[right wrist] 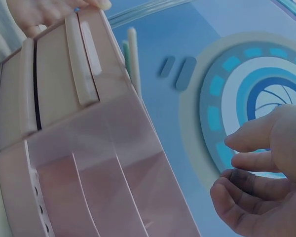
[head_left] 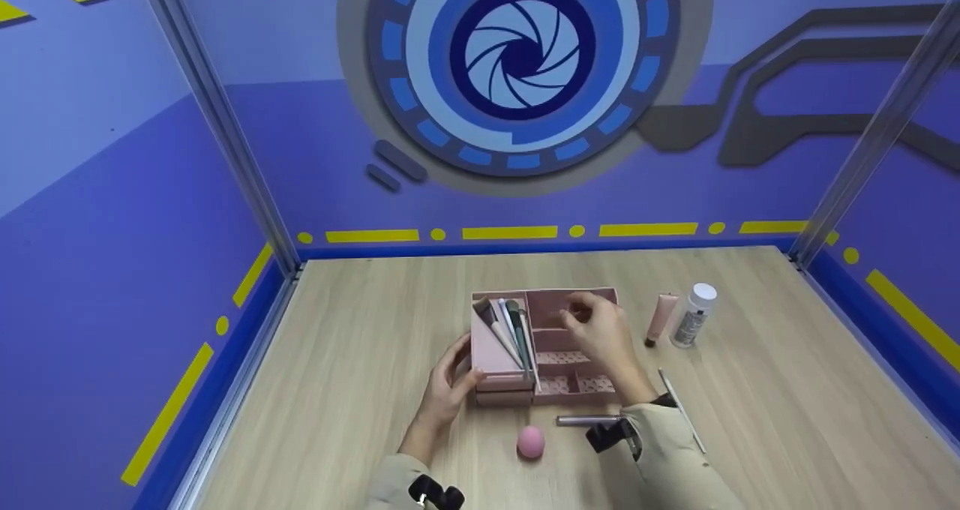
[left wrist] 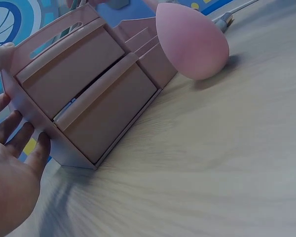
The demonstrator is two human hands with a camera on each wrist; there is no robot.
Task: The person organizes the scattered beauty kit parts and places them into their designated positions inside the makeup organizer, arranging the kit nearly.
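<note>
A pink makeup organizer (head_left: 491, 356) stands on the table, with two drawer fronts (left wrist: 108, 103) on its left part and open compartments on its right. Several makeup brushes (head_left: 516, 330) lean in its upper left section. My left hand (head_left: 444, 396) holds the organizer's left side, its fingertips against the side wall and its thumb at the front top edge. Above the right compartments hovers my right hand (head_left: 604, 337); its fingers are loosely bent with nothing visible between them, clear of the organizer in the right wrist view. A pink makeup sponge (head_left: 531, 442) sits before the organizer.
Right of the organizer stand a pink tube (head_left: 661, 319) and a white-capped bottle (head_left: 695, 316). A silvery tube-like item (head_left: 585, 421) lies in front, partly behind the right wrist camera. A thin pencil-like stick (head_left: 681, 409) lies beside the right sleeve. Patterned walls enclose the table.
</note>
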